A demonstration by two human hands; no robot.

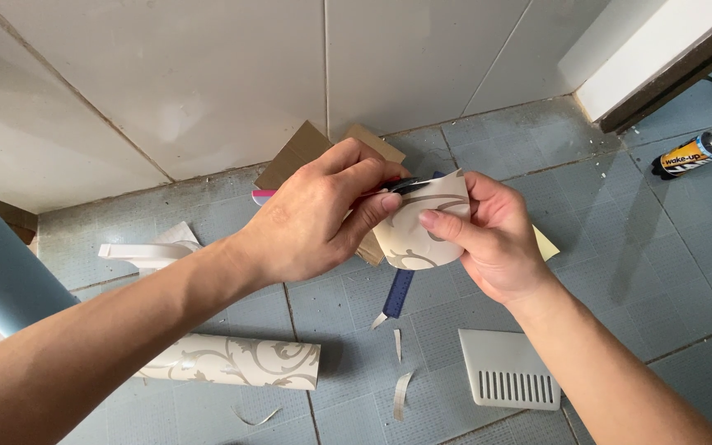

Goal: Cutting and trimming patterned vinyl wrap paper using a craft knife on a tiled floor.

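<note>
Pinching a patterned wallpaper scrap (pixel 419 231) in right hand (pixel 496 239), left hand (pixel 315 218) grip closed on cutter (pixel 401 186)

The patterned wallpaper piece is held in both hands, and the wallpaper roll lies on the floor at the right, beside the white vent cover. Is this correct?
Not quite. The head view shows the wallpaper roll lying on the floor at the left, under the left arm, well apart from the white vent cover. The left hand and right hand do hold the patterned wallpaper piece.
</note>
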